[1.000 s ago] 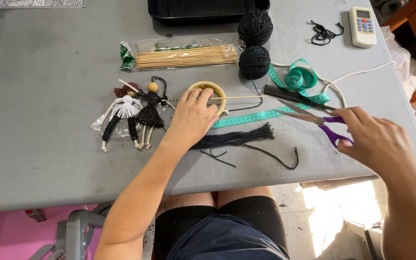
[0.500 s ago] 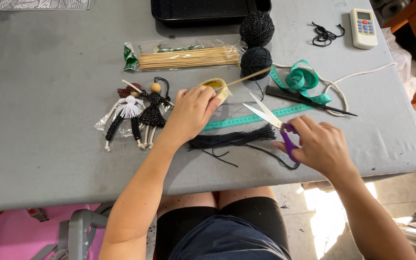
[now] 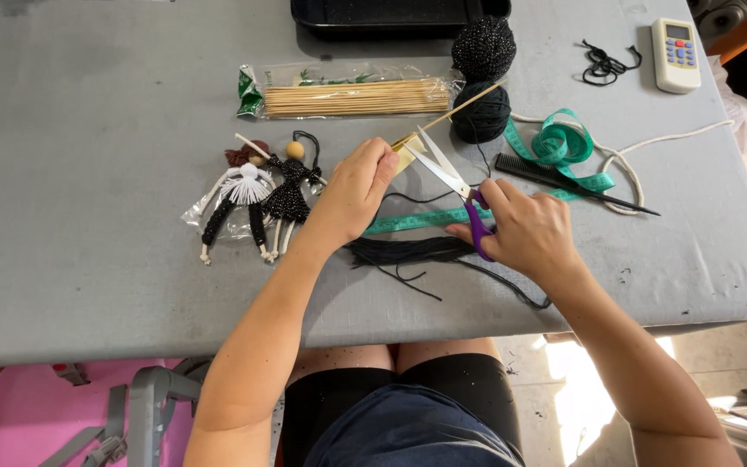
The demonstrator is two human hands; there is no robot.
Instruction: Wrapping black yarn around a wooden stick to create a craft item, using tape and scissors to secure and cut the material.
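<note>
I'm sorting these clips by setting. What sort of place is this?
Probably a home craft table. On the grey table lie small yarn dolls, balls of black yarn, a pack of wooden skewers and a green measuring tape; the right hand holds scissors.

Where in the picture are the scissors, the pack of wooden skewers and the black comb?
scissors (image 3: 443, 169): head view, on the open blades.
pack of wooden skewers (image 3: 352, 97): head view, on the middle of the sticks.
black comb (image 3: 533, 171): head view, on its toothed part.

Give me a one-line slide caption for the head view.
Right hand opens purple-handled scissors at tape roll held by left hand on grey table.
</note>
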